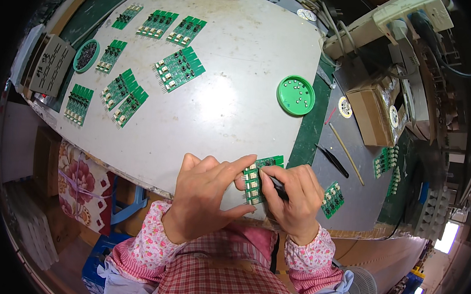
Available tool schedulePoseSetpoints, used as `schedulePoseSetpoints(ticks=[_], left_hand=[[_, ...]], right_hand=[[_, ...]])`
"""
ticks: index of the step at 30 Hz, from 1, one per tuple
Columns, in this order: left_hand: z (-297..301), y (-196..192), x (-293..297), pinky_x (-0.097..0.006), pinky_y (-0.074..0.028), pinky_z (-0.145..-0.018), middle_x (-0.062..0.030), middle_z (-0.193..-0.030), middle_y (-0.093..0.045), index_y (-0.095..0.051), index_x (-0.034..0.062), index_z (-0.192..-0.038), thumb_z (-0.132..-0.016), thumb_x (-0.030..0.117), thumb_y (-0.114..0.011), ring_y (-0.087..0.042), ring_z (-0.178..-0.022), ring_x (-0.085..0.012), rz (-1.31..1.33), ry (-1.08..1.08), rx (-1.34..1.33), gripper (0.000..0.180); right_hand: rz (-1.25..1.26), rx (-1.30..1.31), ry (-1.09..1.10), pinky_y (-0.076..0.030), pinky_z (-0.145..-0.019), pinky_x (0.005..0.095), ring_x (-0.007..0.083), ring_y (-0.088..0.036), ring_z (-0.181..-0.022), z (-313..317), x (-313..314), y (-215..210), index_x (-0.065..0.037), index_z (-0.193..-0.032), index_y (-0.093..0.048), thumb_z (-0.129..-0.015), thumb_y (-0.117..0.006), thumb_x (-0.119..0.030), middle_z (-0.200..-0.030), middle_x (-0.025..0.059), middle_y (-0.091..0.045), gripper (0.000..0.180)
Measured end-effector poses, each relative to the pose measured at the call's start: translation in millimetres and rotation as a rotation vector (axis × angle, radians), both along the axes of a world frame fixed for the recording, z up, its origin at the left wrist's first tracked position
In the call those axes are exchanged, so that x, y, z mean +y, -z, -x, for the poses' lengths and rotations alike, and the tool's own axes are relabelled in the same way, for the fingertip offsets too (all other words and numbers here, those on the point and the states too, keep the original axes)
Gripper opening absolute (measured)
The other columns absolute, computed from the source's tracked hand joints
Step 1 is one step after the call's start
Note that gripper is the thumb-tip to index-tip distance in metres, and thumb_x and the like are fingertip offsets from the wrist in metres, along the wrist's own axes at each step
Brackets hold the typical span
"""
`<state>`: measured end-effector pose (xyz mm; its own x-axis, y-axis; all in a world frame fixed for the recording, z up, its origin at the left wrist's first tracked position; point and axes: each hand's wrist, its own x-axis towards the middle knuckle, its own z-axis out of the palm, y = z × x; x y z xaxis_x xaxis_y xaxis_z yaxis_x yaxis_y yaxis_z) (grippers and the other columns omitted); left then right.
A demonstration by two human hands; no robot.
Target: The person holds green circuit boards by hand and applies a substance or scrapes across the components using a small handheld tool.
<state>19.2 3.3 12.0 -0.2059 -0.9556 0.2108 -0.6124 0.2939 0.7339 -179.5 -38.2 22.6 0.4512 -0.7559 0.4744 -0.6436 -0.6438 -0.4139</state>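
A green circuit board [252,184] with a row of white parts lies at the table's front edge. My left hand [203,191] grips it, index finger at its top corner and thumb at its lower end. From the right, my right hand [296,196] has its thumb and forefinger pinched together over the board's upper white parts. Whatever sits between those fingertips is too small or too covered to make out. Something dark shows under that hand, mostly hidden. Right of it lies another circuit board [332,200].
Several finished-looking boards [179,69] are spread at the table's left. A green dish of small parts [296,95] stands right of centre; another dish [87,56] holds dark parts. Black tweezers [333,161], a thin stick [347,154] and a cardboard box [371,115] are at the right.
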Motion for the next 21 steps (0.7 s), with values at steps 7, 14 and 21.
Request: schedulePoseSetpoints(ticks=[7,14,21], left_hand=[[1.7,2.2,-0.2,-0.034,-0.034,-0.079,0.0111,-0.086,-0.065,-0.066,0.0141,-0.139,-0.059,0.030,-0.096,-0.053,-0.075,-0.0131,0.029,-0.038,0.005,0.087],[-0.4,0.2,-0.6,-0.036,-0.034,-0.078,0.0090,-0.089,-0.063,-0.062,0.0110,-0.141,-0.063,0.026,-0.094,-0.055,-0.078,-0.0145,0.017,-0.004,0.017,0.085],[0.4,-0.1,-0.2,-0.035,-0.034,-0.078,0.0099,-0.089,-0.063,-0.063,0.0116,-0.141,-0.063,0.025,-0.094,-0.055,-0.079,-0.0138,0.009,-0.007,0.014,0.085]], right_hand=[[-0.002,0.010,0.001,-0.046,-0.054,0.0353,0.0226,-0.059,-0.066,0.0,0.0,-0.5,-0.006,-0.102,-0.073,-0.082,-0.083,-0.004,-0.079,0.0056,-0.060,0.023],[-0.006,-0.040,0.035,-0.045,-0.055,0.0354,0.0227,-0.059,-0.066,2.4,1.9,-1.9,-0.006,-0.099,-0.075,-0.081,-0.084,-0.004,-0.079,0.0054,-0.062,0.021],[-0.020,-0.024,0.009,-0.044,-0.053,0.0348,0.0220,-0.058,-0.064,6.5,8.2,-2.6,-0.007,-0.099,-0.075,-0.080,-0.085,-0.004,-0.078,0.0048,-0.060,0.021]])
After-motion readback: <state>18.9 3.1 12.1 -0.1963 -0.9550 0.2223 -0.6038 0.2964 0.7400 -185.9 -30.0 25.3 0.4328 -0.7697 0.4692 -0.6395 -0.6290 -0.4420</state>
